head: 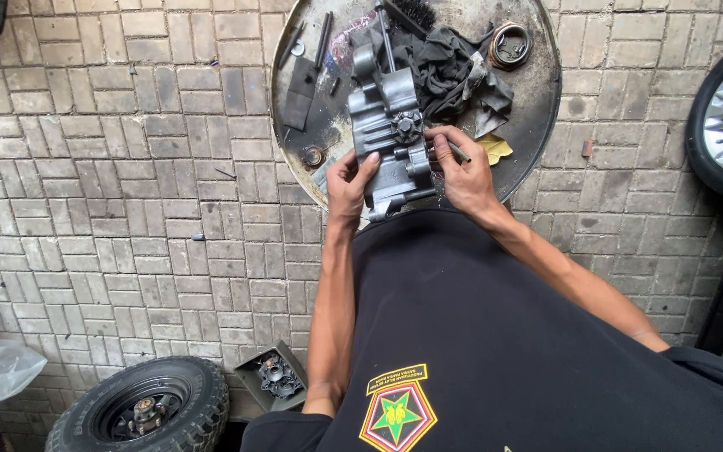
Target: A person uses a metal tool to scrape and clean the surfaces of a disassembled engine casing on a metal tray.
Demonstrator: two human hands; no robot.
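Grey cast-metal housing (pixel 391 138) rests on near edge of round metal tray (pixel 537 100). Left hand (pixel 349 186) grip closed on lower-left edge, steadying. Right hand (pixel 462 172) pinches thin tool (pixel 459 152) at housing's right side. Best: hold casting firm, keep tool square.

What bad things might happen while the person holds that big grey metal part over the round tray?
1. The grey metal casting looks heavy and sits near the edge of the round tray; if the left hand slips, it might drop.
2. The right hand works a thin tool against it, so fingers might get pinched or scraped.
3. The dark rag and small loose parts lie close by and might get knocked off.
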